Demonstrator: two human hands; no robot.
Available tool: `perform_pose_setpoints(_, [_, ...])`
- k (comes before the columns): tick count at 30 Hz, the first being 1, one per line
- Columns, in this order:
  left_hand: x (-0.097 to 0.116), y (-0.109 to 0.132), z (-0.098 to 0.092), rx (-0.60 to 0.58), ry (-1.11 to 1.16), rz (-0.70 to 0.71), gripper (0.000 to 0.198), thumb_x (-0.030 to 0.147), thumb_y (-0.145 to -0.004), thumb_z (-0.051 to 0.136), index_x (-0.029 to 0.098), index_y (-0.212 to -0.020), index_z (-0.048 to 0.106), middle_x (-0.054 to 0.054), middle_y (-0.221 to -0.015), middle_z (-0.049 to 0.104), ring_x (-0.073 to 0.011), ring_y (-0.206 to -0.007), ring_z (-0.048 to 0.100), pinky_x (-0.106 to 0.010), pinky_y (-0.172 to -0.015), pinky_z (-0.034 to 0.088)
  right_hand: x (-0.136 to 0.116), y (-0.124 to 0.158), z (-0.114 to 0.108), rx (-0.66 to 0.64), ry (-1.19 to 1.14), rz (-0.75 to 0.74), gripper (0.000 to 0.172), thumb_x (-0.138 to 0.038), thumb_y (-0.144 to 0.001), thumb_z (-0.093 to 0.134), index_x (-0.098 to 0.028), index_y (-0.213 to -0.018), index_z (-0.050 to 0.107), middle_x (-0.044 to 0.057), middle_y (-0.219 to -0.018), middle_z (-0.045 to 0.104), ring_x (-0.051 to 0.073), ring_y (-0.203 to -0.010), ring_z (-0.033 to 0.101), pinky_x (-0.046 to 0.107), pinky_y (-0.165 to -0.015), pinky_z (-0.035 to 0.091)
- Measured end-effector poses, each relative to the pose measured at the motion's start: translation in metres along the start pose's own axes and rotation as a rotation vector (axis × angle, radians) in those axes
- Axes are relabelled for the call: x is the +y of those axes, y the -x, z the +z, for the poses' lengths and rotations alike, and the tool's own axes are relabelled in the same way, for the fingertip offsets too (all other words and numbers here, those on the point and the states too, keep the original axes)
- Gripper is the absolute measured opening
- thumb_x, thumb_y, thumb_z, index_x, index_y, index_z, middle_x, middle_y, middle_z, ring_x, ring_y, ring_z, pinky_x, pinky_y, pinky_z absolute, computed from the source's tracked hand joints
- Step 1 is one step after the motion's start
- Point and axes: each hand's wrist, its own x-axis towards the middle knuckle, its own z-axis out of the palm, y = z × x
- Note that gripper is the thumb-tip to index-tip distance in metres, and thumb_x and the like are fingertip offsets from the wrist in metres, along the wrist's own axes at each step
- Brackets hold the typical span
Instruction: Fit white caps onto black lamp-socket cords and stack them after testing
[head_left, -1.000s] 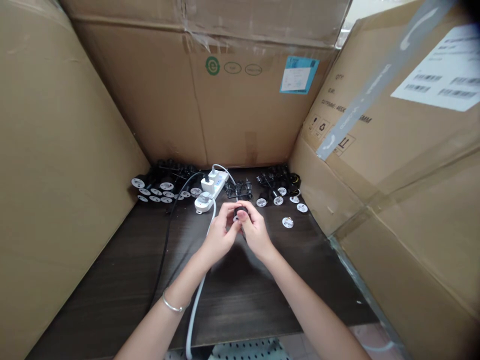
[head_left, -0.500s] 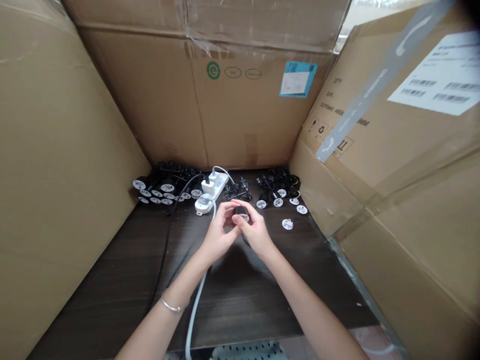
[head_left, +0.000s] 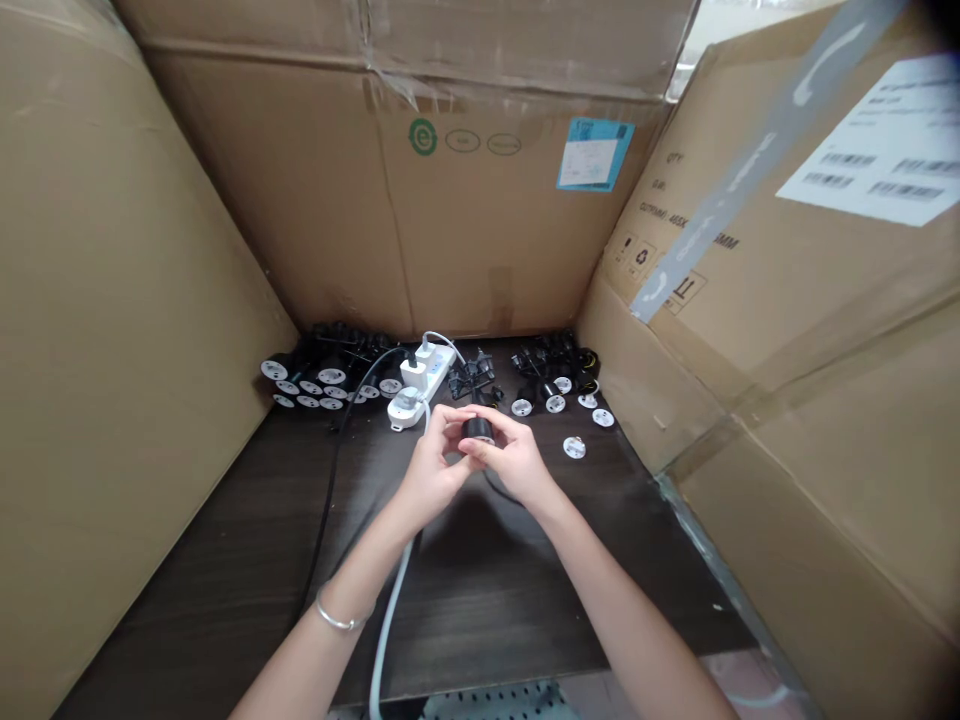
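Observation:
Both hands meet over the middle of a dark wooden table. My right hand pinches a small black round part with a pale face, a thin black lead trailing from it. My left hand closes its fingertips on the same part from the left; a silver bangle sits on that wrist. Just behind the hands lies a white power strip with white plugs in it.
A row of black parts with white round faces lies at the back left. More such parts and loose white discs lie at the back right. A black cable and a white cable run toward me. Tall cardboard boxes wall the table.
The hands have shifted slightly and turned the small black part between the fingers; its dark rim now faces up. Nothing else has moved.

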Motion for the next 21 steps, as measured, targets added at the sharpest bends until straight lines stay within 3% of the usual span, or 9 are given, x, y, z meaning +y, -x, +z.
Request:
perform_pose_setpoints(5, [0.000,-0.003,-0.003,-0.016,-0.042,-0.029,0.039,0.016,-0.070,0.063,0.019,-0.095,0.033,-0.003,-0.090,0.055,-0.0113,-0.078,0.058,-0.021,-0.069,0.046,-0.001,-0.001,-0.007,-0.136,0.002,0.060,0.052,-0.026,-0.059,0.075,-0.022,-0.109,0.059,0.002,-0.103,0.061,0.017,-0.091,0.058,0.028,-0.081,0.046])
perform_pose_setpoints(9, [-0.002,-0.003,-0.004,-0.059,-0.083,-0.030,0.039,0.014,-0.071,0.061,0.018,-0.104,0.039,-0.002,-0.086,0.058,-0.0118,-0.077,0.058,-0.022,-0.070,0.046,-0.004,-0.001,-0.009,-0.165,0.003,0.035,0.045,-0.024,-0.061,0.074,-0.020,-0.104,0.061,0.002,-0.099,0.063,0.017,-0.091,0.059,0.028,-0.081,0.047])
perform_pose_setpoints(15, [0.002,-0.003,-0.008,-0.133,-0.248,0.040,0.040,0.007,-0.070,0.057,0.017,-0.108,0.055,-0.006,-0.105,0.059,-0.0132,-0.084,0.057,-0.022,-0.073,0.046,-0.005,-0.001,-0.012,-0.205,-0.048,0.047,0.056,-0.023,-0.059,0.076,-0.020,-0.111,0.055,0.003,-0.106,0.060,0.017,-0.094,0.057,0.030,-0.086,0.046])
perform_pose_setpoints(21, [0.002,-0.003,-0.009,-0.136,-0.210,0.064,0.030,0.007,-0.069,0.058,0.013,-0.098,0.059,-0.008,-0.106,0.058,-0.0151,-0.088,0.058,-0.022,-0.072,0.047,-0.007,0.000,-0.012,-0.247,0.057,-0.020,0.037,-0.025,-0.062,0.074,-0.016,-0.095,0.061,0.002,-0.092,0.060,0.016,-0.089,0.056,0.027,-0.082,0.045])
